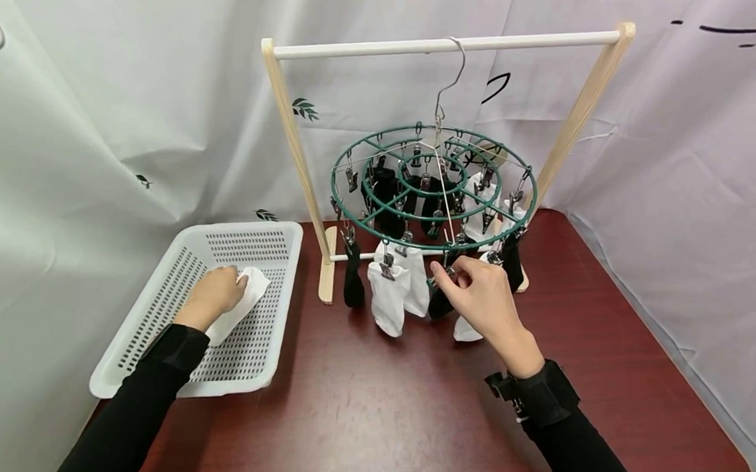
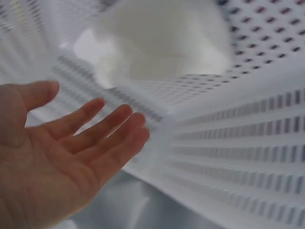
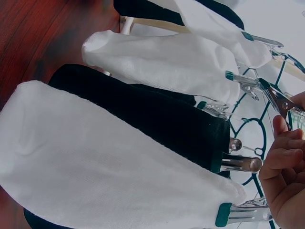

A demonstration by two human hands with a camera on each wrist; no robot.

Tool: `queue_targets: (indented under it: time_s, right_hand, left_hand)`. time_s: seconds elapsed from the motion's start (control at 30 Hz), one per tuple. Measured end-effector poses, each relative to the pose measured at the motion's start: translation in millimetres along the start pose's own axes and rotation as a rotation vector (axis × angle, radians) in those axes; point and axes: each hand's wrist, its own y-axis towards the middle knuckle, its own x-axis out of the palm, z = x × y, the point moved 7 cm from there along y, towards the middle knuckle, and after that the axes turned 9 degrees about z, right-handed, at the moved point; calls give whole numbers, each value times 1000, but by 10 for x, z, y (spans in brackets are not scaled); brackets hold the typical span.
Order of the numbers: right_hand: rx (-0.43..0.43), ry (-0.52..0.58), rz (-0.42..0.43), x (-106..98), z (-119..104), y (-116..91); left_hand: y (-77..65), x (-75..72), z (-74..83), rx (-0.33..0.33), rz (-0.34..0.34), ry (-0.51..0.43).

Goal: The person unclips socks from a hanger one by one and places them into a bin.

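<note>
My left hand (image 1: 218, 298) is inside the white basket (image 1: 283, 343), right by a white sock (image 1: 236, 317) lying there. In the left wrist view its fingers are loosely extended, with the sock just beyond the fingertips. My right hand (image 1: 482, 294) is at the front rim of a round green drying hanger (image 1: 396, 238). Its thumb and fingers pinch a metal clip (image 3: 281, 102) with green tips; no sock shows in that clip. White socks (image 1: 388, 300) and black socks (image 1: 352, 277) hang from other clips around it.
The hanger's hook (image 1: 452, 83) hangs on the white bar (image 1: 353, 50) of a rack with wooden legs (image 1: 297, 147). The rack and basket stand on a dark red table (image 1: 375, 409). White cloth (image 1: 149, 98) surrounds the back and sides.
</note>
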Motion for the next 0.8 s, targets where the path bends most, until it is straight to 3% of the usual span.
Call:
queue_targets:
  time_s: [0.07,0.17,0.27,0.37,0.47,0.57,0.7,0.8]
  right_hand:
    - [5,1,-2,-11,10,-5]
    - [12,3,-9,-24,25,-13]
    - [13,8,-14,-37,36,-16]
    - [9,13,-14,-45,43,-16]
    - [8,17,-9,-54,52,-17]
    - [13,22,-9,-57,62,-20]
    - [12,30,-16,-47,57,-27]
    - [1,39,-20,-33,45,-30]
  left_hand:
    - [-33,-132,178,36,147,-44]
    - [-114,-346,504,107,424,-158]
    - [-234,-556,906,256,687,-290]
    - [-371,-722,1339,473,855,-422]
    - [-490,-842,1780,691,927,-476]
    - [-556,-898,2174,864,935,-466]
    - [-557,-867,2543,993,888,-414]
    - [-531,-795,2686,1030,836,-369]
